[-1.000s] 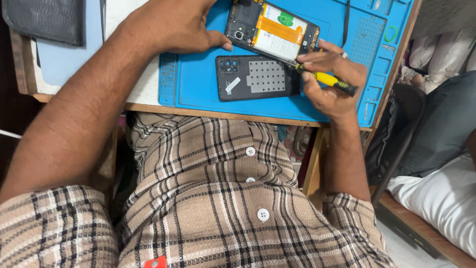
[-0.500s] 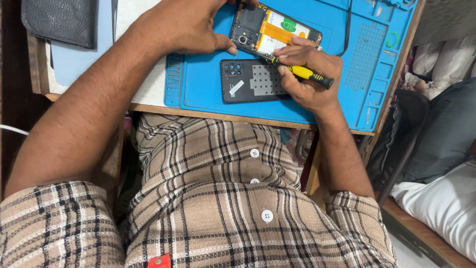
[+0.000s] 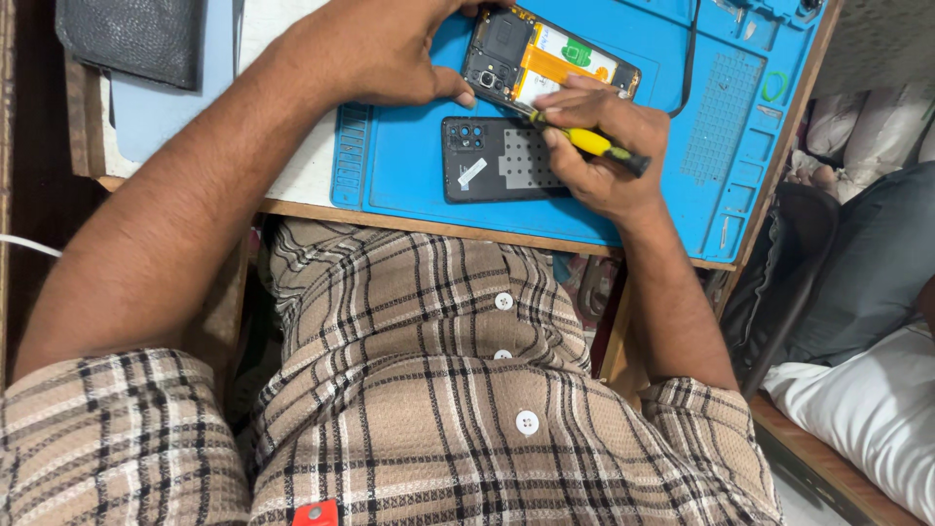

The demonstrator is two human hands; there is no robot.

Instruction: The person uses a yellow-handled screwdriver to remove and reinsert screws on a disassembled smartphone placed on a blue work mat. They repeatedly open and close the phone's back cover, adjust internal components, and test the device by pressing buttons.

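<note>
Top centre of frame: left hand [image 3: 375,54] pins opened phone [image 3: 550,63] to blue mat [image 3: 643,185] so it won't slide; right hand [image 3: 604,146] clamped on yellow screwdriver [image 3: 594,146], tip at phone's edge. Back cover [image 3: 502,161] parked just below.

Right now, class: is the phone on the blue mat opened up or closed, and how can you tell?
Opened. The phone shows its bare battery and camera module, and its dark back cover lies apart on the blue mat.

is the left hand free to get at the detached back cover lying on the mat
Probably not right now: the left hand is holding down the opened phone. The back cover lies just below it on the blue mat, with only its right edge under the right hand.
</note>
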